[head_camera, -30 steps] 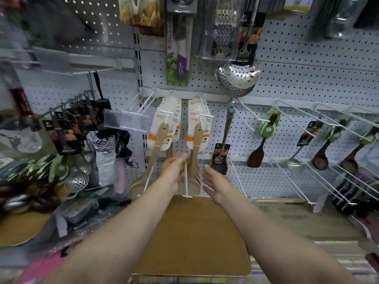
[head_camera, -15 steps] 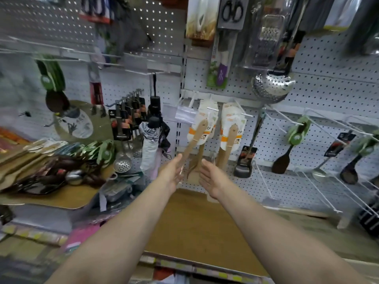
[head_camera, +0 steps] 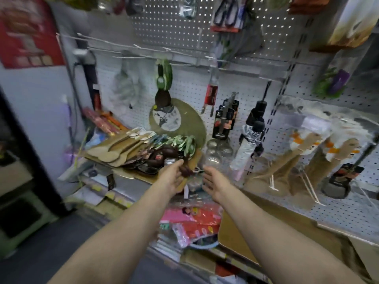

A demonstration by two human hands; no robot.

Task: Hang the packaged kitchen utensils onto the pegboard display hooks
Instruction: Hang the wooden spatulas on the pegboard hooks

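On cardboard, piled wooden spatulas (head_camera: 114, 149), green-carded spoons (head_camera: 180, 143)

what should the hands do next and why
Probably reach the left hand a little further into the pile of packaged utensils and close its fingers on one. Both hands look empty and open, the right hand beside it, and the wooden spatulas already hang on the pegboard hooks to the right.

I count two hands (head_camera: 174, 177) reaching out. Two folded umbrellas (head_camera: 249, 144) hang on the pegboard (head_camera: 184, 87). The heap of packaged utensils (head_camera: 143, 148) blurs beyond counting.
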